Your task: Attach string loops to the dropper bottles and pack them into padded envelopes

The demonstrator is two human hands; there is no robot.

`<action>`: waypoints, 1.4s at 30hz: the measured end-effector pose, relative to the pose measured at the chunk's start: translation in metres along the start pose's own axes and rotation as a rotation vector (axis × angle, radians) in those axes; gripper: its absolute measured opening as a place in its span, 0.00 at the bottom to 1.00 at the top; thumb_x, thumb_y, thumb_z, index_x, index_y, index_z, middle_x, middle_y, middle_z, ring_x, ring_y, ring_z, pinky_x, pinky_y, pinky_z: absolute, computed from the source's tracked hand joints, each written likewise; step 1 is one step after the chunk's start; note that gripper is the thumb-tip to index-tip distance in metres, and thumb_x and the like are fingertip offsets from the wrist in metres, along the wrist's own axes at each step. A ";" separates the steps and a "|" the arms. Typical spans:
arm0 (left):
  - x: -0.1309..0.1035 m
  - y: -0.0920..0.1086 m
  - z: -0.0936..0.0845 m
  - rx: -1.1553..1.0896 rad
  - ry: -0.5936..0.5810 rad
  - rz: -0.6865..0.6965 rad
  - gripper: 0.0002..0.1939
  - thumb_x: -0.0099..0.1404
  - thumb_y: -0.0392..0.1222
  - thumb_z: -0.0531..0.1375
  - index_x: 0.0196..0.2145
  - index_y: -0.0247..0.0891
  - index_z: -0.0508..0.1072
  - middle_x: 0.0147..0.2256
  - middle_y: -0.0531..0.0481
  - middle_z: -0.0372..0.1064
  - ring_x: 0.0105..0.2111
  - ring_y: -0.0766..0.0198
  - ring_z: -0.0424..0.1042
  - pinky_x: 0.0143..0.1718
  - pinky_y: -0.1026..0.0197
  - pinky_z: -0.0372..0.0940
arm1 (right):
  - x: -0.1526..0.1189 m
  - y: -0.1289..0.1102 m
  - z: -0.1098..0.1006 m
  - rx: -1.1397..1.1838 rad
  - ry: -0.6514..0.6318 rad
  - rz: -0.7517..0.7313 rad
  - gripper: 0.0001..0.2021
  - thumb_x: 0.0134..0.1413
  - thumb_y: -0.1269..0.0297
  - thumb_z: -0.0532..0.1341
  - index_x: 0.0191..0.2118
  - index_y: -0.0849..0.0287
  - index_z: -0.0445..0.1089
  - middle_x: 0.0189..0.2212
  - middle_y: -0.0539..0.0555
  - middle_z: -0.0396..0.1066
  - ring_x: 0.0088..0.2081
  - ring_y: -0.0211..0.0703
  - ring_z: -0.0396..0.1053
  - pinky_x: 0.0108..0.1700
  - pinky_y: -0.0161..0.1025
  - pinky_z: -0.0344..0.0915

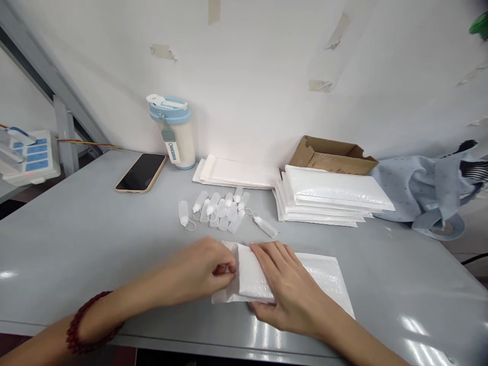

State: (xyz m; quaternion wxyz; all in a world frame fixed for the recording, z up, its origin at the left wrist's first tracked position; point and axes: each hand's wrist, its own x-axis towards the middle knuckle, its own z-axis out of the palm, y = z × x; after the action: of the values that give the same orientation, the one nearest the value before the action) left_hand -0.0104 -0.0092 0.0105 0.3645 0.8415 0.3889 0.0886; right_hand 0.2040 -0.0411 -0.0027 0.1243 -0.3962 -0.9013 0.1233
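Note:
A white bubble mailer [324,272] lies near the front edge of the grey table, its flap end toward the left. My left hand [208,267], with a dark red bead bracelet on the wrist, is closed at the flap; what its curled fingers hold, if anything, is hidden. Across the mailer's middle rests my right hand [284,284], fingers on top and thumb at the front edge, pressing on it. Just behind are several small clear bottles [223,208] with white caps, in a loose cluster.
Behind stand a stack of filled white mailers [335,190], a flatter mailer pile [240,172], an open cardboard box [331,155] and a blue-lidded cup [177,132]. A phone [141,173] lies left; light blue cloth [404,183] is at right, a power strip [34,157] far left.

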 end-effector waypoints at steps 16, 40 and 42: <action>0.009 0.011 0.014 -0.341 -0.154 0.160 0.12 0.54 0.23 0.46 0.20 0.36 0.51 0.21 0.58 0.53 0.23 0.72 0.52 0.25 0.68 0.50 | 0.000 0.000 -0.002 0.018 0.031 0.041 0.32 0.42 0.67 0.58 0.56 0.69 0.56 0.44 0.62 0.64 0.43 0.53 0.59 0.46 0.51 0.62; 0.107 -0.011 -0.027 0.633 0.120 0.292 0.13 0.65 0.30 0.52 0.28 0.32 0.74 0.30 0.44 0.69 0.38 0.56 0.61 0.37 0.59 0.58 | -0.004 0.018 -0.025 0.002 -0.100 0.148 0.31 0.42 0.68 0.57 0.57 0.65 0.57 0.43 0.60 0.64 0.45 0.53 0.61 0.47 0.50 0.61; 0.099 -0.010 -0.035 0.602 0.138 0.263 0.12 0.66 0.31 0.52 0.31 0.33 0.75 0.31 0.45 0.70 0.39 0.57 0.61 0.37 0.60 0.59 | -0.004 0.018 -0.026 0.009 -0.091 0.149 0.30 0.42 0.68 0.57 0.56 0.65 0.57 0.42 0.60 0.64 0.44 0.52 0.61 0.46 0.49 0.62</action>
State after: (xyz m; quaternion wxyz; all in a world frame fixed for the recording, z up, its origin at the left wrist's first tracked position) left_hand 0.0357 0.0854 0.0157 0.0579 0.9464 0.3094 0.0728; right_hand 0.2279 -0.0290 0.0156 0.0757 -0.4555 -0.8735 0.1542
